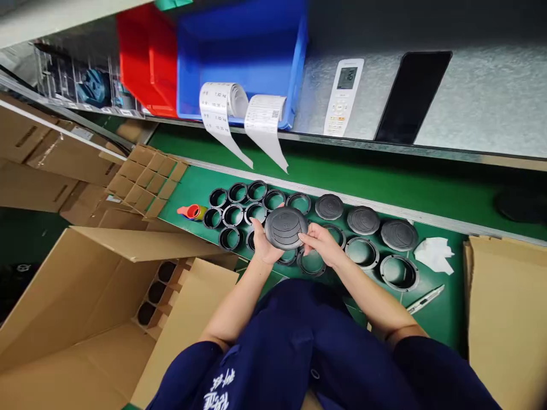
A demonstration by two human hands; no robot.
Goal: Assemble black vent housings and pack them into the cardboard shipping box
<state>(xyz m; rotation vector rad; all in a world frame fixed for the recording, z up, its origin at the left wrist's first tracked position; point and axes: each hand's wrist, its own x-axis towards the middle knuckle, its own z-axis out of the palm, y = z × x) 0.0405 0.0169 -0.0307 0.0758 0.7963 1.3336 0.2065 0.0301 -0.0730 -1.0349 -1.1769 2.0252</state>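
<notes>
A round black cap [284, 228] with curved ridges on its face is held up over the bench between both hands. My left hand [265, 245] is wrapped under and around its left side, the thumb along the rim. With its thumb and fingers, my right hand [319, 242] pinches the cap's right edge. Beneath and around it, several black rings [233, 215] sit in rows on the green bench. To the right lie similar black caps, one of them a ridged cap [363, 220] at the back row. What lies right under the held cap is hidden.
An open cardboard box [85, 296] with round black items inside stands at left. A cardboard divider [145, 177], tape rolls [194, 212], white tissue [433, 254] and a utility knife [426, 299] lie around. Above, the shelf holds a blue bin [243, 51], remote [344, 97] and phone [413, 97].
</notes>
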